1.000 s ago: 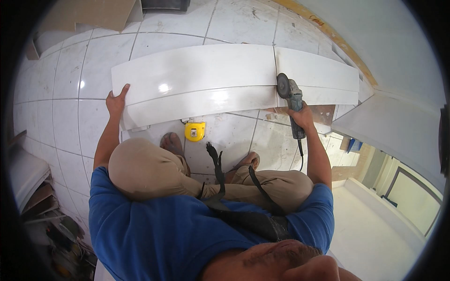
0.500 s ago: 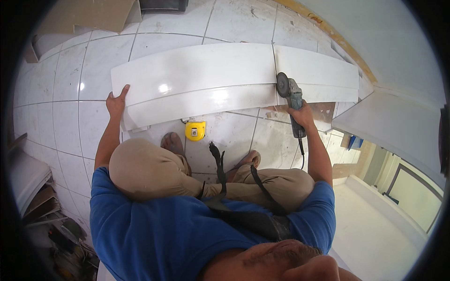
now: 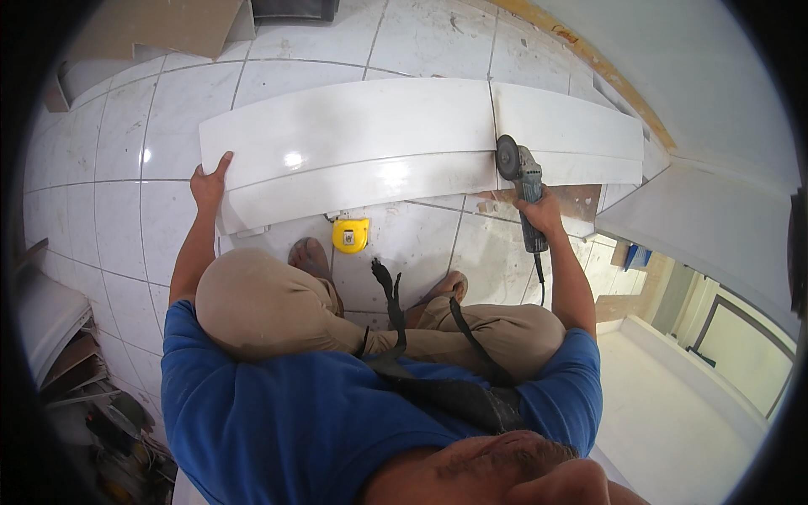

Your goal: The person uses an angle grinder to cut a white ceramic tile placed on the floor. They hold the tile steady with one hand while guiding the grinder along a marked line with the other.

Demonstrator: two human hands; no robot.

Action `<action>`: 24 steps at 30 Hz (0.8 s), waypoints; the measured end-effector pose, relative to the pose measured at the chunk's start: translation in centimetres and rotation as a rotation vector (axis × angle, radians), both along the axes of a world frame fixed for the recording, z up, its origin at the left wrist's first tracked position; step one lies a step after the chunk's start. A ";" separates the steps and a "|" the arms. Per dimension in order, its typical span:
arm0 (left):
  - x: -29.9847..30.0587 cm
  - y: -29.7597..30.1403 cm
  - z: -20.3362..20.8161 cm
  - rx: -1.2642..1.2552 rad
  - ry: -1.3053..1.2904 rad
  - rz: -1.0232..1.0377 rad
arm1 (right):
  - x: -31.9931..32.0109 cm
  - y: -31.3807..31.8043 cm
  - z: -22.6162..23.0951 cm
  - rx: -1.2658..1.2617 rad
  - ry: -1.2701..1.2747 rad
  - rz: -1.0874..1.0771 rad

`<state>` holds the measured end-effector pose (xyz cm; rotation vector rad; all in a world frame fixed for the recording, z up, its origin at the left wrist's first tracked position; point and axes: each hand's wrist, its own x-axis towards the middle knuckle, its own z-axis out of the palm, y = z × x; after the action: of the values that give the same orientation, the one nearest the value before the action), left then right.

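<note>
My right hand point(image 3: 539, 210) is wrapped round the body of a dark grey-green angle grinder point(image 3: 527, 181). Its round disc point(image 3: 507, 157) sits at a thin cut line that runs across a long white glossy panel point(image 3: 345, 126) on the floor. A cord trails from the grinder's rear toward my right knee. At the panel's left end, my left hand point(image 3: 209, 187) grips the edge, thumb on top and the other fingers underneath, largely hidden. The shorter part of the panel point(image 3: 572, 126) lies right of the cut line.
A yellow tape measure point(image 3: 350, 236) lies on the tiled floor point(image 3: 118, 143) between the panel and my feet. Brown board pieces point(image 3: 160, 29) are at the upper left, and a white wall with a wooden strip point(image 3: 598, 63) is at the right. Tools and scraps point(image 3: 126, 429) lie at the lower left.
The grinder and my right hand have shifted very slightly toward me along the cut line. My left hand and the panel stay where they were.
</note>
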<state>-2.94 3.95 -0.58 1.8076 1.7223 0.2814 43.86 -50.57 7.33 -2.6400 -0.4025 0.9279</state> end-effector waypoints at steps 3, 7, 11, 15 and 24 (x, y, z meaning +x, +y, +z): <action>0.0 0.0 -0.2 -0.008 -0.034 0.000 | 0.4 0.3 -0.3 -0.008 -0.048 0.027; 0.0 0.0 0.0 -0.022 -0.014 -0.024 | 0.9 1.1 -0.4 -0.009 -0.048 0.028; 0.0 0.1 0.0 -0.025 -0.007 -0.034 | 1.0 1.2 -0.6 -0.021 -0.046 0.016; 0.5 -0.4 0.9 -0.046 -0.028 -0.010 | 0.5 0.9 -0.2 -0.004 -0.017 -0.001; -0.1 0.0 0.1 -0.026 -0.005 -0.011 | -0.3 -0.5 -0.1 0.041 0.024 -0.018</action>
<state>-3.00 3.98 -0.49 1.7950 1.7044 0.2577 43.59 -51.09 7.19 -2.5889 -0.3872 0.9346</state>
